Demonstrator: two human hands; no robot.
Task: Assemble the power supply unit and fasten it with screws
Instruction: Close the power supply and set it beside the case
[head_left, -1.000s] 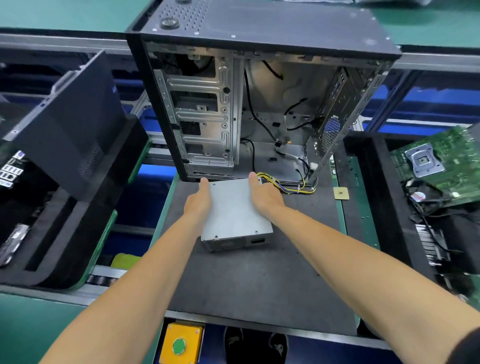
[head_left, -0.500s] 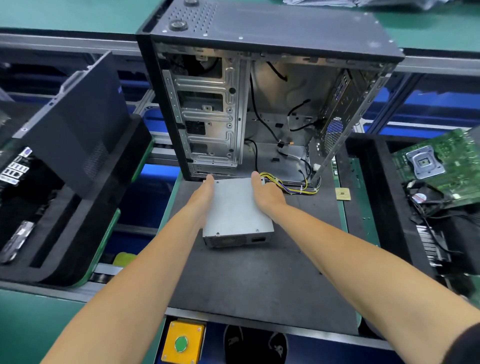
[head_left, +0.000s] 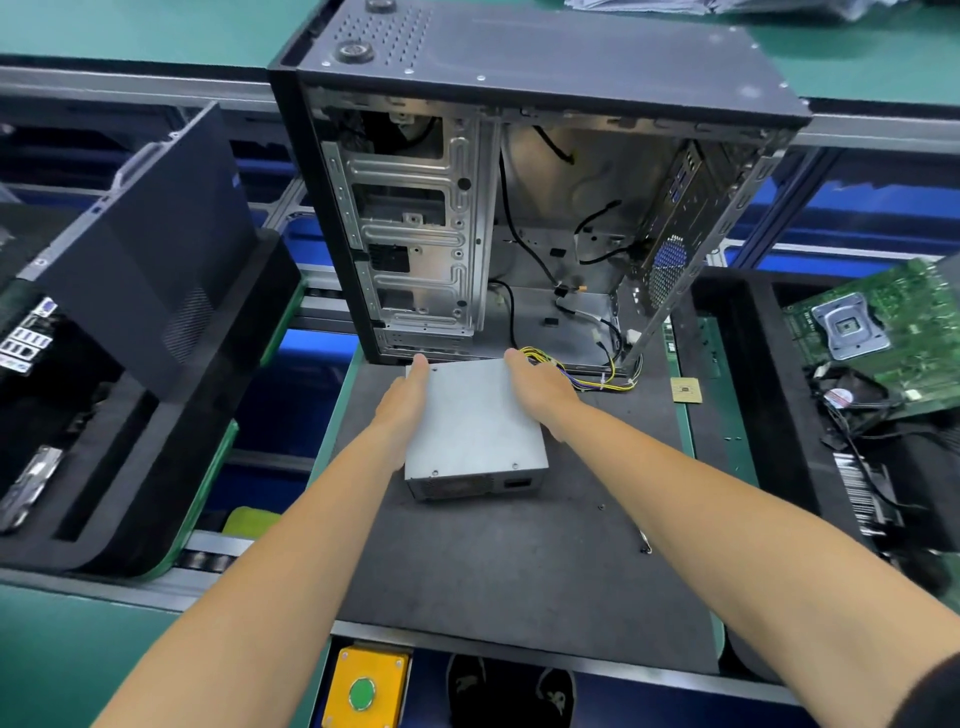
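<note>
The silver power supply unit (head_left: 475, 421) lies flat on the black mat (head_left: 519, 571), its far edge right at the open side of the upright computer case (head_left: 519, 182). Its yellow and black cable bundle (head_left: 587, 376) trails to the right along the case's lower edge. My left hand (head_left: 402, 402) holds the unit's left side, with a fingertip on the far left corner. My right hand (head_left: 540, 392) grips the right side, thumb on the top face near the cables. The fingers below the unit's edges are hidden.
A black side panel (head_left: 140, 249) leans in a foam tray on the left. At the right, a green motherboard (head_left: 893, 332) and a fan sit in another tray. A small chip (head_left: 685, 389) and tiny screws (head_left: 601, 506) lie on the mat. A yellow button box (head_left: 363, 691) sits below.
Both hands stay on the power supply unit and have edged it slightly toward the case opening. My view has shifted a little.
</note>
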